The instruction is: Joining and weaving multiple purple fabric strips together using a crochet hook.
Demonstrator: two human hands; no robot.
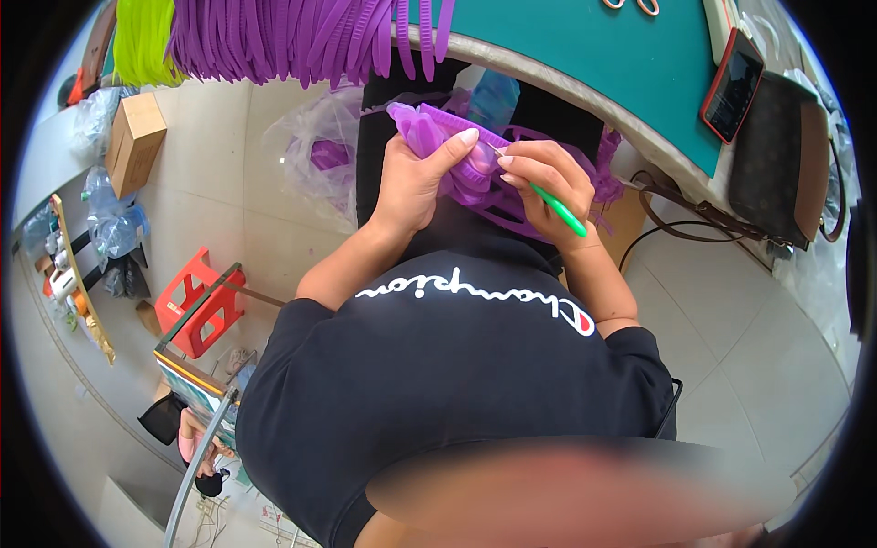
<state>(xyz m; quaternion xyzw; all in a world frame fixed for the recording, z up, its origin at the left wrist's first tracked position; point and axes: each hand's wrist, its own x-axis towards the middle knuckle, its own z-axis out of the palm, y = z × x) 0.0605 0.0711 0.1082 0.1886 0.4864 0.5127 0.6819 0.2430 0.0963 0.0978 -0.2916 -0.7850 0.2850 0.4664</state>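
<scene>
My left hand (413, 181) is closed around a bunch of soft purple straps (422, 137), its thumb pressing on top. One strap with a ribbed edge stretches toward my other hand. My right hand (554, 187) grips a slim green-handled tool (559, 212) like a pen. The tool's thin metallic tip meets the purple piece between both hands; its exact kind is too small to tell. More purple pieces, some like open frames, lie beneath my hands over my lap.
A green-topped table (566, 64) curves ahead, with purple straps (274, 41) and lime-green straps (143, 41) hanging over its left edge. On its right are a phone (734, 87) and a dark bag (781, 151). A red stool (203, 301), a cardboard box (135, 144) and another person (196, 438) are leftward.
</scene>
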